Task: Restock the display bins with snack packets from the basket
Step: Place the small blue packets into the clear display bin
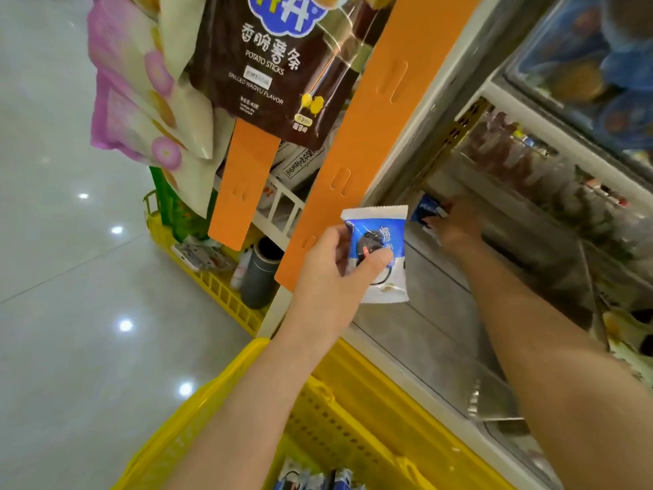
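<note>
While the left hand [332, 274] holds a blue-and-white packet [380, 254] just outside the clear bin [441, 313], thumb pressed across its front and fingers curled behind, the right hand [456, 224] reaches deep into the bin. Its fingertips meet a second packet [427, 209] at the bin's far end (motion blur hides whether they grip it or only touch it). The bin's floor near the forearm lies bare. Below the bin's near edge sits the yellow basket [247, 366], with more packets [311, 479] of the same blue-and-white kind lying in its bottom. Left of the bin an orange strip [371, 136] runs up along the shelf frame, and beyond it hangs a brown potato-stick bag [268, 65].
</note>
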`<state>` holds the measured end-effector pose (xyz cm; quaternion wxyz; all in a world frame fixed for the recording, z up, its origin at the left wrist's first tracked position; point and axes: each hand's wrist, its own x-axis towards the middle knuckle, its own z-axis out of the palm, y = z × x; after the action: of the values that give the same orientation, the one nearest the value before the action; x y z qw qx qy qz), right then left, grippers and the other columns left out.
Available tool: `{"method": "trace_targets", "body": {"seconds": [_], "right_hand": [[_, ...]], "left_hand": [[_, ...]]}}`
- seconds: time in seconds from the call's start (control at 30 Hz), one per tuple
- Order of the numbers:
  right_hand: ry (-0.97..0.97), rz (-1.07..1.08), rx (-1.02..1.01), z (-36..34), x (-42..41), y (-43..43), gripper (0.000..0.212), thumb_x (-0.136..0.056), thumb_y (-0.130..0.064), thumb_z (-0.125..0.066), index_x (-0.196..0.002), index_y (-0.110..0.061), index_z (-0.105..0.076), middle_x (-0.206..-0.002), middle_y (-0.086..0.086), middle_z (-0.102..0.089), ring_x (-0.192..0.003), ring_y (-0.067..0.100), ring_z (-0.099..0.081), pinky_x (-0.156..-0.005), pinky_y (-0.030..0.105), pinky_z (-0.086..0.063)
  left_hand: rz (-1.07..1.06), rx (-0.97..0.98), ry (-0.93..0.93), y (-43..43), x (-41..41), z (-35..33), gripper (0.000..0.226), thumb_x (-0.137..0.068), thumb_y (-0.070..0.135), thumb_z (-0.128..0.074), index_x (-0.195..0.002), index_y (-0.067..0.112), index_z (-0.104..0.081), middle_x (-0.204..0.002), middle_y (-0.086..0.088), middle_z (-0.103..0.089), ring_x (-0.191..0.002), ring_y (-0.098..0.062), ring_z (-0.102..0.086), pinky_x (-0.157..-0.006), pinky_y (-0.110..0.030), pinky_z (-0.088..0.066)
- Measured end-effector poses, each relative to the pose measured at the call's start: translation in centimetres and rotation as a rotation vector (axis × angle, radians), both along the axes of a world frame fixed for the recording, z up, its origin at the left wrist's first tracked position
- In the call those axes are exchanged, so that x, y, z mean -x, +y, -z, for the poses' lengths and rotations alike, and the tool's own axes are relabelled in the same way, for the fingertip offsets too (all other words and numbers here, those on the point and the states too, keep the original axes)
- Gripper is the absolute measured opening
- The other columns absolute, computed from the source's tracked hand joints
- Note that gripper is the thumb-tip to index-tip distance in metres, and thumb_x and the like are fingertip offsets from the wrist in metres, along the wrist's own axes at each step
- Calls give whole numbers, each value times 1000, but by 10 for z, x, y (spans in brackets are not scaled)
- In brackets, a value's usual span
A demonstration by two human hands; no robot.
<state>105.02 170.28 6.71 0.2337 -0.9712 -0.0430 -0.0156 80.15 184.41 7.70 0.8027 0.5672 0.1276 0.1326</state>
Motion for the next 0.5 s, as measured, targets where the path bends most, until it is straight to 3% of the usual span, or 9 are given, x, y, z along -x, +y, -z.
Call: {"method": "trace_targets", "body": {"seconds": [0.1,0.17,0.27,0.5], "right_hand": [[-68,-77,25,5,-5,11,24,-83,-16,-67,-99,-13,-49,-98,9,-54,-91,20,-52,-71,29,-37],[-130,-161,180,6,-5,13,24,-85,-15,-65,-106,-8,-54,-101,11,-56,-95,21,-52,-74,31,-36],[-311,-179,537,4,-5,10,38,-88,-23,-63,-122,-9,-55,-121,20,-52,-112,36,-49,-89,39,-38],[-160,-143,429,-10,6,10,44,-90,-26,-60,-129,-11,-48,-131,17,-49,-114,35,-52,-90,40,-44]], "left_hand": [[-6,10,-15,1,-1,-1,30,-82,20,-67,-109,13,-56,-102,1,-67,-89,-2,-66,-60,-10,-50],[-7,9,-11,2,-2,-1,31,-82,20,-67,-110,14,-56,-103,1,-67,-89,-2,-66,-61,-11,-51],[-5,7,3,2,-3,-2,33,-82,23,-67,-112,16,-55,-106,0,-67,-91,-7,-67,-63,-13,-53],[-1,-18,43,4,-2,-7,32,-84,24,-64,-113,16,-54,-108,-1,-66,-91,-10,-67,-63,-13,-53]]}}
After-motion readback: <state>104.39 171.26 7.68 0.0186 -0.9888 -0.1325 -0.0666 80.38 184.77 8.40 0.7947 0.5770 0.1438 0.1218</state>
